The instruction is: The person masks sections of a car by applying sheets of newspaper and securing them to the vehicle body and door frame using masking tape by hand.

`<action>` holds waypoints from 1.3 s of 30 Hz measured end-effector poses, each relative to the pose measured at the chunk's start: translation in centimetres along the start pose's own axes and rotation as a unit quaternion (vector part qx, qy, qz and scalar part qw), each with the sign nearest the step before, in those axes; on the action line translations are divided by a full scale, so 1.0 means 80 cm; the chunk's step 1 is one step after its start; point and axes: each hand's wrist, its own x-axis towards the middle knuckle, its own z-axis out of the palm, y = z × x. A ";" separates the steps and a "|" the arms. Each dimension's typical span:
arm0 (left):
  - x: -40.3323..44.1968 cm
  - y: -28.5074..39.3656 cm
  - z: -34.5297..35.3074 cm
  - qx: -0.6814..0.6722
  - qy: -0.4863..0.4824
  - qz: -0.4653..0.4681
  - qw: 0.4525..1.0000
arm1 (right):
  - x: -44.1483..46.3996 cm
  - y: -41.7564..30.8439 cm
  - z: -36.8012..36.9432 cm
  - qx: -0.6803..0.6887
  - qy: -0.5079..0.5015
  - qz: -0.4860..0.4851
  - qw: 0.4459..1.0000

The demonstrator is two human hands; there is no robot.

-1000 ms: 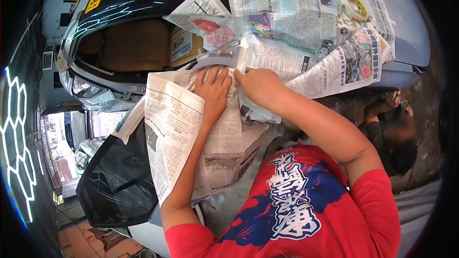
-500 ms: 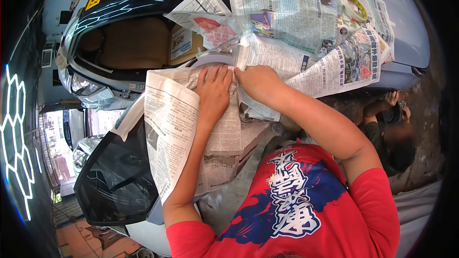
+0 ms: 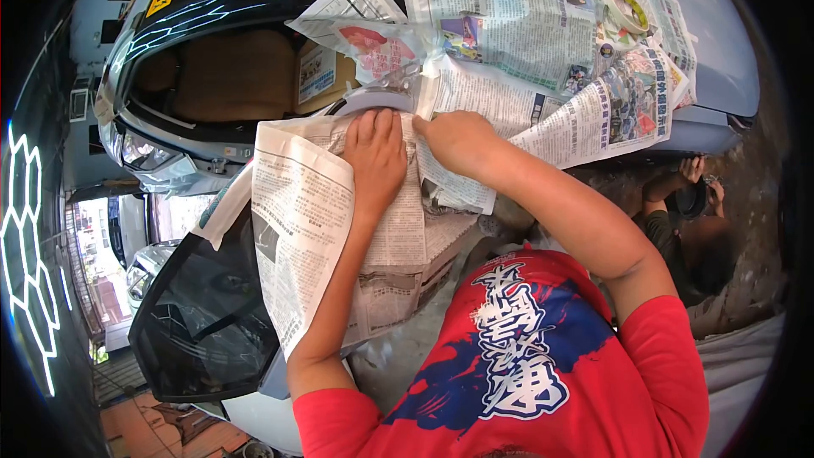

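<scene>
A newspaper sheet (image 3: 298, 203) hangs over the car door, its loose left part draping past my left forearm. My left hand (image 3: 376, 161) lies on this sheet near its top edge, palm down, fingers stretched out. Just to its right, my right hand (image 3: 460, 144) is closed, thumb and fingertips pinching the edge of the newspaper where a pale strip runs down. What exactly sits under those fingertips is hidden. More newspaper (image 3: 500, 51) covers the car's windscreen and bonnet area, and a roll of masking tape (image 3: 629, 10) lies on it.
The car's open side shows a brown seat (image 3: 237, 76). A dark door window (image 3: 208, 314) stands at lower left. At right, a crouching person (image 3: 691, 229) works low beside the car with both hands raised to a dark round object. Blue-grey bodywork (image 3: 721, 42) shows at upper right.
My left hand's fingers have drawn closer together and shifted slightly up toward the sheet's top edge. My right hand stays pinched at nearly the same spot.
</scene>
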 end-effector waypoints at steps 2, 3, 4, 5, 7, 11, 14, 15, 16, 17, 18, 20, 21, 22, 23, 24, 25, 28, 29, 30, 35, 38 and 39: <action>-0.001 0.003 0.003 0.017 0.007 0.000 1.000 | -0.002 0.000 0.000 0.006 0.009 -0.007 1.000; -0.001 0.004 0.002 0.017 0.003 0.004 1.000 | -0.004 -0.002 0.000 0.011 0.012 -0.003 1.000; -0.001 0.004 0.000 0.018 -0.001 0.008 1.000 | -0.007 -0.005 -0.001 0.015 0.016 0.001 1.000; -0.001 0.004 -0.002 0.019 -0.005 0.010 1.000 | -0.010 -0.009 -0.003 0.019 0.019 0.004 1.000; 0.000 0.003 -0.001 0.018 -0.012 0.010 1.000 | -0.014 -0.020 -0.009 0.029 0.016 0.004 0.999; 0.001 0.002 0.003 0.009 -0.010 0.002 1.000 | -0.003 -0.021 -0.015 -0.016 -0.030 0.005 0.999; -0.002 0.003 0.002 0.015 -0.005 0.000 1.000 | 0.007 -0.012 -0.010 -0.025 -0.074 0.026 0.997; -0.002 0.002 0.002 0.010 -0.002 0.000 1.000 | 0.008 -0.010 -0.009 -0.020 -0.072 0.026 0.997; -0.001 0.002 0.002 0.005 0.001 0.000 1.000 | 0.008 -0.010 -0.010 -0.015 -0.070 0.028 0.997; -0.001 0.003 0.002 -0.001 0.004 0.000 1.000 | 0.007 -0.009 -0.011 -0.010 -0.068 0.029 0.997; -0.001 0.004 0.000 -0.004 0.002 0.000 1.000 | 0.007 -0.008 -0.011 -0.008 -0.076 0.029 0.997; -0.001 0.006 -0.007 -0.011 -0.002 0.001 1.000 | 0.012 -0.003 -0.010 -0.001 -0.091 0.030 0.995; -0.001 0.006 -0.006 -0.011 -0.007 -0.001 1.000 | 0.014 0.000 -0.009 0.003 -0.100 0.030 0.994; 0.000 0.005 -0.005 -0.011 -0.011 -0.002 1.000 | 0.016 0.003 -0.009 0.008 -0.109 0.029 0.994; 0.000 0.005 -0.004 -0.012 -0.015 -0.002 1.000 | 0.018 0.005 -0.009 0.012 -0.117 0.029 0.993; 0.000 0.006 -0.004 -0.005 -0.014 -0.003 1.000 | 0.019 0.007 -0.009 0.011 -0.124 0.038 0.992; -0.001 0.007 -0.003 0.001 -0.012 -0.003 1.000 | 0.020 0.008 -0.008 0.009 -0.131 0.046 0.990; -0.002 0.008 -0.003 0.016 -0.014 -0.001 1.000 | 0.023 0.009 -0.007 -0.002 -0.131 0.060 0.990; -0.003 0.008 -0.003 0.020 -0.016 -0.001 1.000 | 0.024 0.007 -0.008 -0.007 -0.128 0.062 0.990; -0.003 0.009 -0.002 0.022 -0.012 -0.001 1.000 | 0.024 0.007 -0.009 -0.008 -0.133 0.061 0.989; -0.011 0.008 0.014 0.001 0.021 -0.003 1.000 | 0.021 0.007 -0.021 -0.004 -0.141 0.066 0.988; -0.012 0.005 0.018 -0.020 0.026 -0.009 0.999 | 0.020 0.002 -0.022 -0.001 -0.130 0.078 0.988; -0.014 0.006 0.018 -0.021 0.022 -0.010 0.999 | 0.022 0.000 -0.023 -0.010 -0.141 0.077 0.987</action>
